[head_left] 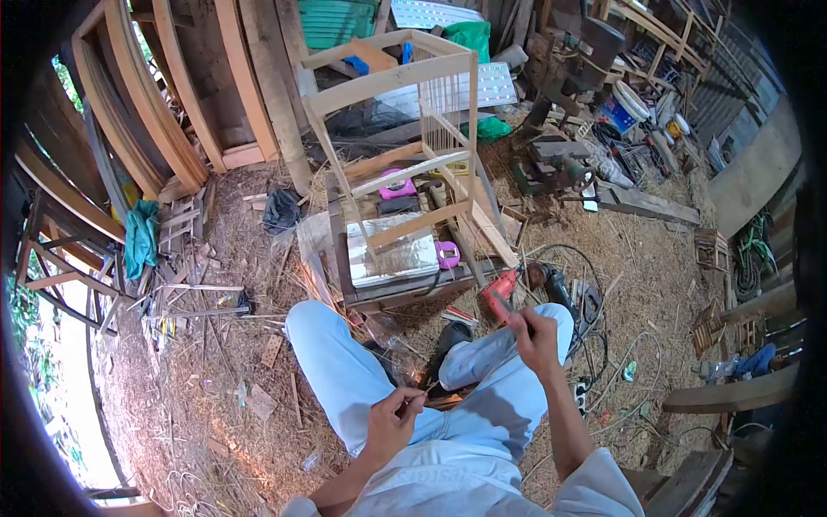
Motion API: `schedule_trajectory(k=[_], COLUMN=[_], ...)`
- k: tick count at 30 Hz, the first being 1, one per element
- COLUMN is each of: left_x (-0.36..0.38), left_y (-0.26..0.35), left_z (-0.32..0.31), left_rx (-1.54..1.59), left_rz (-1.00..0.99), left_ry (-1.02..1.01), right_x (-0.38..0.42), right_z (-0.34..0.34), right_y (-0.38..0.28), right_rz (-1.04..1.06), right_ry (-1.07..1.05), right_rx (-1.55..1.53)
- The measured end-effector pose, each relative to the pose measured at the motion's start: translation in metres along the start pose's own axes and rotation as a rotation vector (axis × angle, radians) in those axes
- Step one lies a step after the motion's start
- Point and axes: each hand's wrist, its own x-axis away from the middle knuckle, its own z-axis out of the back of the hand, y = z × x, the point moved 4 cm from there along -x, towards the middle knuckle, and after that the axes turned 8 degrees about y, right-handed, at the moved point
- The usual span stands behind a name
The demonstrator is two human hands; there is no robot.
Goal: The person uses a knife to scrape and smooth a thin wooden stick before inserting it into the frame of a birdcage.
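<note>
Straw-strewn dirt floor (215, 379), timber frames (146, 103) against plank walls, daylight at left.

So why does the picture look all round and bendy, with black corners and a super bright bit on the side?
Head view: a fisheye lens bends straight edges, like the pale wooden frame, and leaves black corners. Head view: daylight at the lower left edge washes out to white glare. Head view: the left hand and the right hand are fairly sharp, while the far clutter at the top right is small and soft.

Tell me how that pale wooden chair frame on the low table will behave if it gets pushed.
The wooden chair frame looks stiff and probably light, being thin open slats. It stands tall on the cluttered low table, so it may tip rather than slide.
</note>
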Motion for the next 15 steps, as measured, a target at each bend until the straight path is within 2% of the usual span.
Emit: schedule_trajectory(k=[1,2,3,5,8,9,11,12,13,15], left_x=[-0.004,-0.006,-0.010,-0.020,-0.031,-0.034,-0.033,-0.033,-0.035,-0.033], left_y=[0.004,0.006,0.003,0.005,0.026,0.030,0.025,0.027,0.031,0.037], left_z=[-0.001,-0.002,-0.004,-0.010,-0.015,-0.014,-0.012,-0.012,-0.011,-0.018], left_rx=[-0.043,-0.084,-0.083,-0.284,-0.182,-0.039,-0.069,-0.096,-0.089,-0.173], left_rz=[0.039,0.077,0.074,-0.300,-0.228,-0.155,-0.174,-0.194,-0.197,-0.168], left_ry=[0.025,0.047,0.047,0.182,0.138,0.080,0.059,0.029,0.038,-0.103], right_x=[0.003,0.014,0.031,0.054,0.059,0.053,0.041,0.039,0.039,0.049], right_z=[-0.001,-0.010,-0.026,-0.055,-0.075,-0.071,-0.060,-0.054,-0.051,-0.051], right_y=[-0.004,-0.016,-0.022,-0.055,-0.042,-0.043,-0.038,-0.043,-0.050,-0.060], right_rz=[0.040,0.139,0.145,0.091,-0.022,-0.017,-0.557,-0.551,-0.637,-0.829], right_ry=[-0.038,-0.169,-0.250,-0.480,-0.529,-0.538,-0.598,-0.605,-0.708,-0.851], right_rx=[0.022,0.007,-0.048,-0.157,-0.399,-0.401,-0.719,-0.716,-0.831,-1.039])
